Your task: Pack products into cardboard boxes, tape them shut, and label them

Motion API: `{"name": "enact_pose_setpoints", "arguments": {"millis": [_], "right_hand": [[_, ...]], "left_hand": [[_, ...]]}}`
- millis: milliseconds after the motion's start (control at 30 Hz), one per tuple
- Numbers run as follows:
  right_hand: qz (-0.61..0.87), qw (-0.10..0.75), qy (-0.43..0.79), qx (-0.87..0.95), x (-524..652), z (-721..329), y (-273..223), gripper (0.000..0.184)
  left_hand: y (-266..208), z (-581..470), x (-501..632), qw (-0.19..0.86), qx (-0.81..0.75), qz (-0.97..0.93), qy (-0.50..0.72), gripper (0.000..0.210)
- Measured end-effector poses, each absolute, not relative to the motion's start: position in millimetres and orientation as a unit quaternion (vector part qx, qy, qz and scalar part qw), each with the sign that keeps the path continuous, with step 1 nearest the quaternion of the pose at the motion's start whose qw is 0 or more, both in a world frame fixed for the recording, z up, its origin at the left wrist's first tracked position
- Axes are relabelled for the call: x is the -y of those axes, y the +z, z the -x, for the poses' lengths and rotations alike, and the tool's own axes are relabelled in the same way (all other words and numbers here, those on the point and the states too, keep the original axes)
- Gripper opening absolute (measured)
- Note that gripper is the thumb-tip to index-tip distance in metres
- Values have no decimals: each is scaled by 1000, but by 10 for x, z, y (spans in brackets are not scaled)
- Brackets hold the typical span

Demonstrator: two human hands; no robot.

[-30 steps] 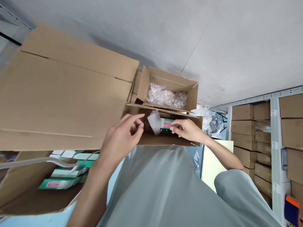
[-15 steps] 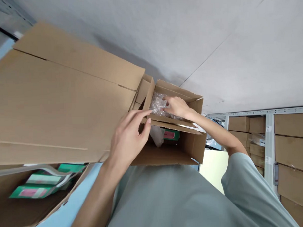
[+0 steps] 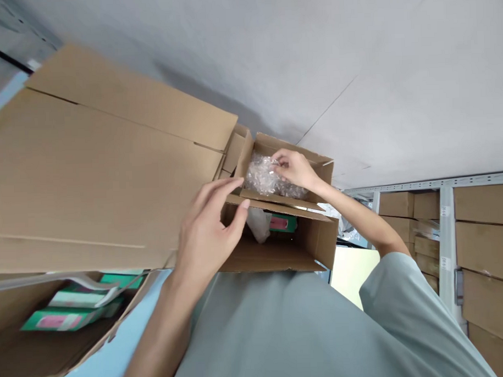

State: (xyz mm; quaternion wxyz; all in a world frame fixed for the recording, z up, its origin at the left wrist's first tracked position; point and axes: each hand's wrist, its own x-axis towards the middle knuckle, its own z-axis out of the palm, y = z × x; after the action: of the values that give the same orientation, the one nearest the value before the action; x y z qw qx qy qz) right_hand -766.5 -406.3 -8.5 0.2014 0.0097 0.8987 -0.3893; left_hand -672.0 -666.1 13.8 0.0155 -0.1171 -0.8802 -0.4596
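Clear bubble wrap (image 3: 261,176) fills much of a small open cardboard box (image 3: 291,143) by the wall. My right hand (image 3: 294,168) reaches into that box from the right, thumb and fingertips pinched on the bubble wrap. My left hand (image 3: 209,223) is open, thumb apart from the fingers, its fingertips near the box's left corner. Below lies a second open cardboard box (image 3: 274,259), nearer my body. Inside it are a green and pink packet (image 3: 283,223) and a whitish plastic piece (image 3: 259,225).
A large cardboard box (image 3: 110,171) with a broad raised flap stands at left. Below the flap, another open carton (image 3: 18,356) holds several green and pink packets (image 3: 60,320). Metal shelving (image 3: 446,242) stacked with brown cartons (image 3: 487,249) stands at right. A grey wall (image 3: 354,58) rises behind.
My right hand's fingers have drawn together on the bubble wrap, which now bulges more in the box. My left hand stays open and has shifted slightly left in view.
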Motion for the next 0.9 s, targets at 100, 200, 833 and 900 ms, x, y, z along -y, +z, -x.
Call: {"name": "enact_pose_setpoints", "arguments": {"millis": [100,200,833,900], "right_hand": [[-10,166,-527,-833,3932,7193,350,25],[-46,119,-608,-783,3899,6634,574,39],[10,-150,-240,-959,4059,4978,-13,25],[-1,-119,-235,-965,3979,4999,-13,24]], "left_hand": [[207,6657,6516,-17,855,161,-493,64],[271,6539,6363,-62,811,210,-543,73],[43,5909,5957,-321,684,175,-631,62],[4,5874,5951,-331,697,168,-614,76]]}}
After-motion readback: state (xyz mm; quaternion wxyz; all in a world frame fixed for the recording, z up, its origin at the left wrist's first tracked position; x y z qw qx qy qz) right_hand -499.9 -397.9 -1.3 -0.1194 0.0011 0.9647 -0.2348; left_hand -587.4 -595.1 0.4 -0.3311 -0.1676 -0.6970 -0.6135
